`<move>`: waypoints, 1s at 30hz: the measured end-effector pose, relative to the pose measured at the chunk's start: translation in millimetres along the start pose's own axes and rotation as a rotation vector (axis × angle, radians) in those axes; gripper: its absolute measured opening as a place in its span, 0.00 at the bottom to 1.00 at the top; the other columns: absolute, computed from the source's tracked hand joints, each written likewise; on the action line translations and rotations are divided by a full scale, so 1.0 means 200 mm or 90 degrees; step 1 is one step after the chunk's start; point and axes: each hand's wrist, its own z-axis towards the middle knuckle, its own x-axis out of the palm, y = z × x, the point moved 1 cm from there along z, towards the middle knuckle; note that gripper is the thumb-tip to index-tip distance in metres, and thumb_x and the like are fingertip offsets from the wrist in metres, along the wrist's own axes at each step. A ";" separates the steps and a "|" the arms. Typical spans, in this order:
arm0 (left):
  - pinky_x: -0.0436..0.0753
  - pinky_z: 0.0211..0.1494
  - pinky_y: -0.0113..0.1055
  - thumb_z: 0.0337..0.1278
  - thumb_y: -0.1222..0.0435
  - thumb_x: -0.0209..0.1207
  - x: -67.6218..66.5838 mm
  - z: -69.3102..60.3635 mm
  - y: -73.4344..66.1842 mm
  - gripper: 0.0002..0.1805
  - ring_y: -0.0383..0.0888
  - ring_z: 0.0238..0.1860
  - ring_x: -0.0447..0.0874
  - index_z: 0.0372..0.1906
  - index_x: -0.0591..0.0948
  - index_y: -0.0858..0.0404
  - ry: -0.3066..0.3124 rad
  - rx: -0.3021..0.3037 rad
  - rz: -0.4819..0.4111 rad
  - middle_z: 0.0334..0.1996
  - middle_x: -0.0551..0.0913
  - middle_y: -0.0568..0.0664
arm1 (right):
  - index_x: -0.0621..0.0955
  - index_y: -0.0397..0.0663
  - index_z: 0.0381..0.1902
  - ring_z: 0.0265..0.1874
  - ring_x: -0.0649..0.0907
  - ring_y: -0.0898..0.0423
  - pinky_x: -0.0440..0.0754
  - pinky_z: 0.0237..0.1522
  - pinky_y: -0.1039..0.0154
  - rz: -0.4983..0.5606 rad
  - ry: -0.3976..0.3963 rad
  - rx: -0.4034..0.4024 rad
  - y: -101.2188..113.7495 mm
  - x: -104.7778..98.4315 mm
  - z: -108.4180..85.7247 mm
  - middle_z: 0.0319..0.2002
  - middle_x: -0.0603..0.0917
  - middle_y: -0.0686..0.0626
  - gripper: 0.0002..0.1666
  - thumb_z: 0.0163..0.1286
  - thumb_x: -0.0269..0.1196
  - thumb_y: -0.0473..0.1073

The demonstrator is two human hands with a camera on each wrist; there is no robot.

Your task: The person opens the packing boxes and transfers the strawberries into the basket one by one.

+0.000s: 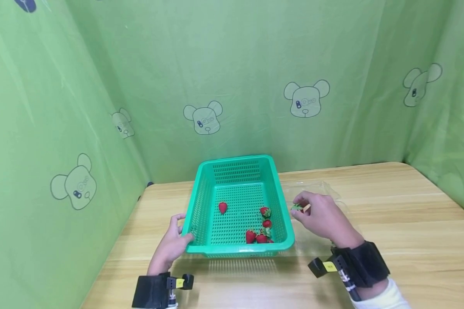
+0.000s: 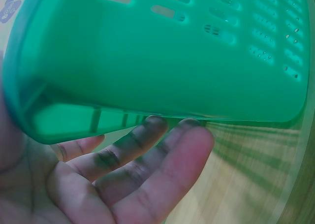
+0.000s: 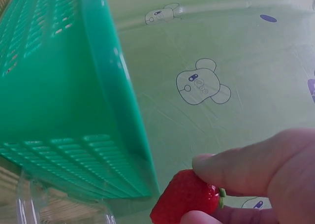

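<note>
A green perforated plastic basket (image 1: 239, 249) stands tilted on the table, and several strawberries lie in it, mostly at its near right corner; a single strawberry (image 1: 222, 207) sits farther left. My left hand (image 1: 172, 242) grips the near left corner, thumb over the rim, fingers against the outer wall (image 2: 147, 76). Just outside the right side of the basket, my right hand (image 1: 326, 216) pinches a red strawberry (image 3: 179, 197) by its leafy end between thumb and fingers.
A clear plastic container (image 1: 321, 189) lies on the wooden table (image 1: 394, 206) to the right of the basket, partly behind my right hand. Green sheeting (image 1: 251, 86) with bear-head prints hangs behind and along both sides.
</note>
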 end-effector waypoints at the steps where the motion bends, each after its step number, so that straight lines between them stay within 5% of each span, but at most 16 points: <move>1: 0.79 0.45 0.45 0.61 0.73 0.51 0.00 0.00 0.00 0.35 0.57 0.49 0.79 0.71 0.52 0.62 0.000 0.000 0.002 0.59 0.70 0.71 | 0.82 0.40 0.40 0.30 0.82 0.53 0.81 0.29 0.57 0.003 0.000 0.000 0.00 0.00 0.00 0.33 0.84 0.47 0.11 0.62 0.67 0.40; 30: 0.79 0.46 0.46 0.61 0.73 0.52 0.00 0.00 0.00 0.36 0.57 0.50 0.79 0.71 0.52 0.61 -0.002 -0.002 0.007 0.61 0.69 0.72 | 0.81 0.41 0.42 0.28 0.83 0.59 0.83 0.29 0.63 0.059 -0.035 -0.071 0.07 0.09 0.00 0.36 0.85 0.48 0.12 0.62 0.68 0.39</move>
